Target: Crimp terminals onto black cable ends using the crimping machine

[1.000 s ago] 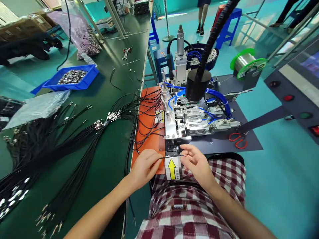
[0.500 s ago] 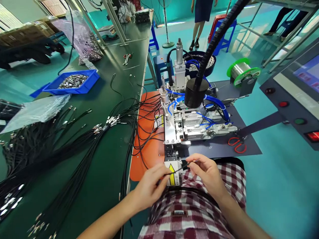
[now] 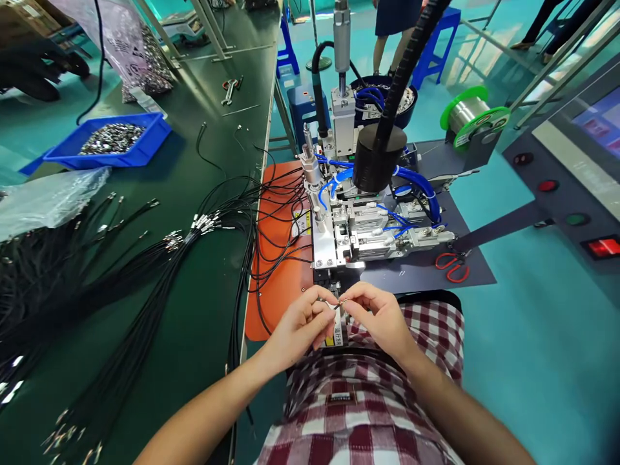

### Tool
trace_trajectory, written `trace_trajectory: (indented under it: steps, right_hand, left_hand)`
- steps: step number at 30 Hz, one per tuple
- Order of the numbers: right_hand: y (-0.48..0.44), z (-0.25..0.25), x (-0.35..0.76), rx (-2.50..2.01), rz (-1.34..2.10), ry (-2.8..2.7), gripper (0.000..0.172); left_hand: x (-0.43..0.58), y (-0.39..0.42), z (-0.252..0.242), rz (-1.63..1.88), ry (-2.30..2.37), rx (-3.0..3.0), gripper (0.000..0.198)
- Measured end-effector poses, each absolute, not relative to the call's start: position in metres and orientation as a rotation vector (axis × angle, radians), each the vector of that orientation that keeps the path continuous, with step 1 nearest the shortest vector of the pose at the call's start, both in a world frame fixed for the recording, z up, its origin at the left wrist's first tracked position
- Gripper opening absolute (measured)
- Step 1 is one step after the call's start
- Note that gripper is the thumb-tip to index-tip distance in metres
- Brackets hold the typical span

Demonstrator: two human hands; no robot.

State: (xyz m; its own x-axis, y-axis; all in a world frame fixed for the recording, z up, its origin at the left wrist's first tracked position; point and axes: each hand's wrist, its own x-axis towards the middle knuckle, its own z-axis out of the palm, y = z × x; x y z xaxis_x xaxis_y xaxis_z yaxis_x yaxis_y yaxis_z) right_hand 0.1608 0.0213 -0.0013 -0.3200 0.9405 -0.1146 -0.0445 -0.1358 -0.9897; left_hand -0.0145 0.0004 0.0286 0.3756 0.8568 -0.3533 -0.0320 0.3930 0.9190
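Observation:
My left hand [image 3: 299, 325] and my right hand [image 3: 378, 318] meet just in front of the small metal machine [image 3: 349, 226]. Both pinch the end of a thin black cable [image 3: 338, 303] between thumb and fingers, fingertips almost touching. The cable end carries a small metal tip. My hands cover most of the machine's yellow arrow label [image 3: 337, 336]. Loose black cables [image 3: 271, 219] lie across the orange mat [image 3: 277, 284] to the left of the machine.
A big bundle of black cables with metal ends [image 3: 121, 284] covers the green bench [image 3: 213, 129]. A blue bin of metal parts [image 3: 109, 141] stands at the back left. Red scissors [image 3: 450, 266] and a green wire spool [image 3: 472, 116] sit right. A person [image 3: 394, 26] stands behind.
My hands came closer together at the cable's tip, from apart along the cable to nearly touching. The view shifted nearer to the machine.

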Motion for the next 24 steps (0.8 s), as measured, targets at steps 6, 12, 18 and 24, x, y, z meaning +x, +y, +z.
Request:
trace_trajectory:
  steps: [6, 12, 18, 24]
  right_hand:
    - [0.025, 0.0, 0.166, -1.054, 1.551, -1.304, 0.01]
    - [0.026, -0.003, 0.173, -1.055, 1.66, -1.122, 0.011]
    - [0.024, -0.001, 0.166, -1.021, 1.676, -1.073, 0.013]
    - [0.022, 0.004, 0.163, -1.099, 1.524, -1.117, 0.011]
  left_hand:
    - [-0.008, 0.012, 0.034, 0.7, 1.006, 0.978, 0.028]
    - [0.0, 0.018, 0.039, 0.816, 1.133, 0.917, 0.028]
    - [0.001, 0.018, 0.039, 0.865, 1.159, 0.915, 0.027]
    - [0.001, 0.018, 0.04, 0.873, 1.188, 0.961, 0.027]
